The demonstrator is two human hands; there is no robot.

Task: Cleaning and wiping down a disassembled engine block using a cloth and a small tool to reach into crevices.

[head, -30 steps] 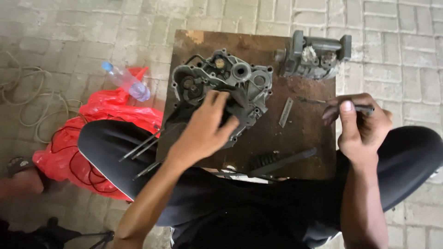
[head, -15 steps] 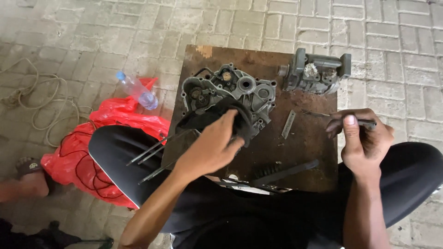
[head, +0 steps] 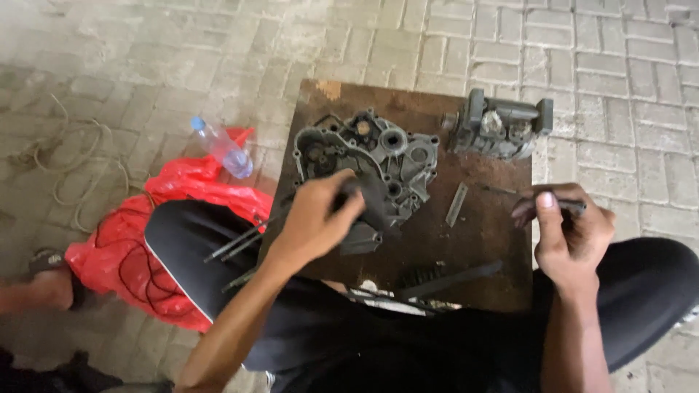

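Head view, left hand: the left hand is curled around a dark tool handle, fingers closed on it, resting over the lower left of the engine case half.
Head view, engine case half: grey cast metal, lying flat on the brown wooden board, its near edge partly hidden beneath the left hand.
Head view, right hand: the right hand pinches a thin dark rod between thumb and fingers, at the board's right edge, well apart from the case half.
Head view, on the board: a second grey engine part at the far right corner; a small flat metal strip between the case half and the right hand; a dark bar near the front edge.
Head view, around: a red plastic bag on the paving to the left, a clear plastic bottle on it, and a coil of rope beyond.
Head view, in the way: the left hand and wrist cover the case half's lower left corner.
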